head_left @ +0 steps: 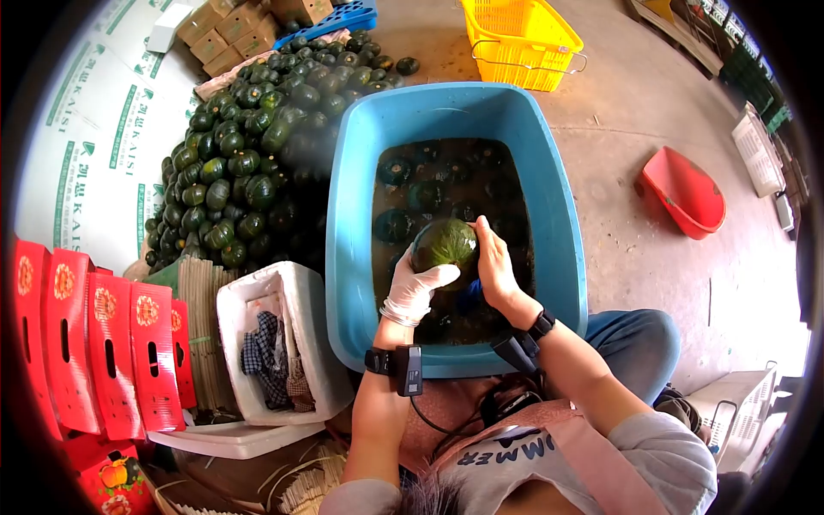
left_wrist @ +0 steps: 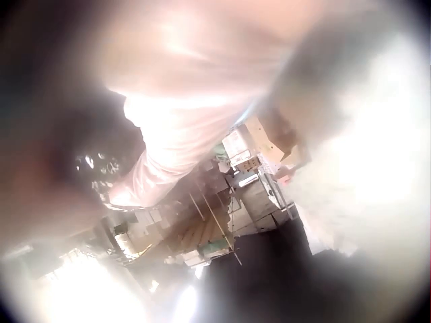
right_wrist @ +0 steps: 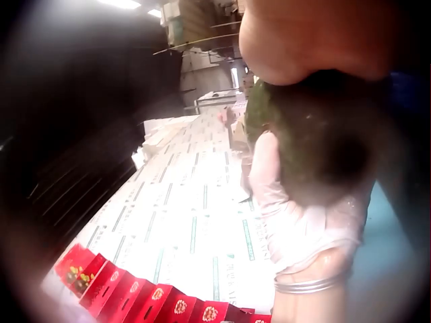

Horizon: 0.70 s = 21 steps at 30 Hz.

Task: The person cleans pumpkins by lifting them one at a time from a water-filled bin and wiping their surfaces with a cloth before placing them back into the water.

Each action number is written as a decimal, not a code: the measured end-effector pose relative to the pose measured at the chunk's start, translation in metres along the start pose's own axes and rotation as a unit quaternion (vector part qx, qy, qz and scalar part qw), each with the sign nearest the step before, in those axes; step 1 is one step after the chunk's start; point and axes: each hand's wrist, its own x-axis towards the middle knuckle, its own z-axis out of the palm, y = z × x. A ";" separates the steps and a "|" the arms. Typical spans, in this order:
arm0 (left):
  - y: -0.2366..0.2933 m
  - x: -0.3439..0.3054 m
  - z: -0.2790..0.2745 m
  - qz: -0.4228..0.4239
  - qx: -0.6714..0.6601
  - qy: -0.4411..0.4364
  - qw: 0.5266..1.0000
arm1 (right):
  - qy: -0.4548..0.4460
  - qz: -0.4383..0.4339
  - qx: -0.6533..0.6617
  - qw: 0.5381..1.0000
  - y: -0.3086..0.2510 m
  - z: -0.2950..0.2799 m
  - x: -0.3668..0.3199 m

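Note:
In the head view a round dark-green squash [head_left: 448, 244], wet and shiny, is held over a blue tub [head_left: 345, 257]. My left hand [head_left: 414, 287], in a thin white glove, grips the squash from the left, with the thumb across its near side. My bare right hand [head_left: 496, 268] lies along the right side of the squash with fingers extended. Something bright blue [head_left: 469, 296] shows beside the right palm. Murky water in the tub surrounds several more squashes [head_left: 426, 196]. The right wrist view shows the gloved left hand [right_wrist: 303, 229] cupping the squash [right_wrist: 316, 148] from below.
A large heap of green squashes [head_left: 232, 172] lies left of the tub. Nearer stand a white foam box [head_left: 300, 378] with checked cloth inside and red cartons [head_left: 112, 352]. A yellow basket [head_left: 524, 39] stands beyond the tub; a red basin [head_left: 684, 193] sits on the floor at right.

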 end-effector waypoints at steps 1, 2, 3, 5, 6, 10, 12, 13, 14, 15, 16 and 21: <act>-0.003 0.000 -0.001 -0.001 0.003 -0.001 1.000 | -0.005 -0.087 -0.020 0.996 0.001 0.004 -0.002; -0.002 0.000 0.000 0.007 0.017 0.027 0.999 | -0.010 -0.174 -0.039 0.984 0.001 0.008 -0.006; -0.002 -0.001 0.000 0.015 0.030 0.055 0.998 | -0.006 -0.169 -0.061 0.984 -0.002 0.008 -0.016; -0.003 -0.001 0.000 0.017 0.044 0.076 0.996 | -0.025 -0.258 -0.129 0.957 0.001 0.007 -0.028; -0.004 -0.002 0.000 0.017 0.053 0.098 0.994 | -0.044 -0.341 -0.199 0.918 0.002 0.004 -0.030; -0.018 -0.002 -0.004 -0.023 0.034 0.119 0.992 | -0.160 -0.443 -0.478 0.742 -0.007 -0.024 -0.034; -0.019 -0.002 -0.002 -0.024 0.040 0.110 0.993 | -0.204 -0.453 -0.534 0.685 -0.021 -0.034 -0.029; -0.019 -0.002 -0.002 -0.036 0.025 0.078 0.996 | -0.233 -0.451 -0.556 0.658 -0.030 -0.039 -0.027; -0.020 -0.002 -0.003 -0.048 0.013 0.045 0.998 | -0.259 -0.450 -0.576 0.631 -0.040 -0.039 -0.026; -0.022 -0.001 -0.006 -0.042 0.028 0.031 0.998 | -0.276 -0.460 -0.578 0.614 -0.043 -0.042 -0.019; -0.025 0.000 -0.007 -0.041 0.026 0.031 0.998 | -0.276 -0.460 -0.580 0.613 -0.047 -0.043 -0.014; -0.032 0.002 -0.021 -0.085 -0.037 -0.040 0.995 | -0.330 -0.503 -0.573 0.557 -0.064 -0.026 -0.002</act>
